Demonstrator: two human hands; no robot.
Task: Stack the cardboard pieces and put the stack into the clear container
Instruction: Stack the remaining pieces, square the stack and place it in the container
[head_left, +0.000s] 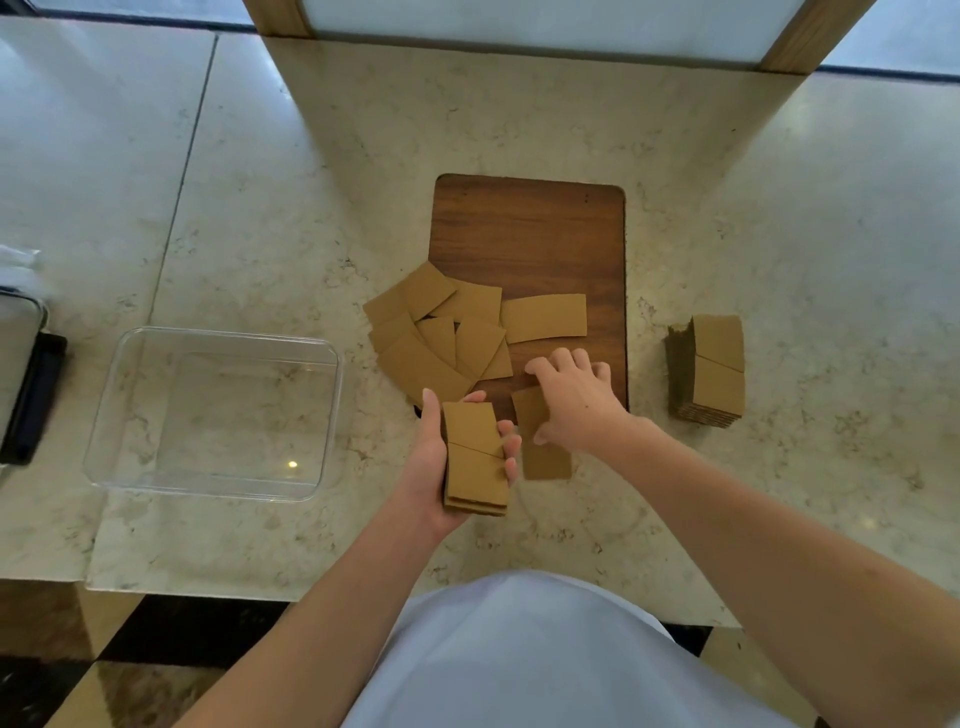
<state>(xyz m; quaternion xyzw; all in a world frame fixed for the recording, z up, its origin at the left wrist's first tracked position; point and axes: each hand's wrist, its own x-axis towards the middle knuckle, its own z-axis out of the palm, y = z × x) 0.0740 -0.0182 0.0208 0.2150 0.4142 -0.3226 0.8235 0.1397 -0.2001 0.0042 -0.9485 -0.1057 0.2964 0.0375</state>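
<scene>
Gripping a small stack of cardboard pieces (475, 460), the left hand (441, 467) wraps its fingers (511, 447) around the edges; the right hand (576, 400) presses a single piece (543, 457) on the tabletop (311, 156), fingers spread. Loose pieces (447, 332) overlap the wooden board (530, 234); the clear container (213, 415) sits left, a finished stack (709, 369) right
</scene>
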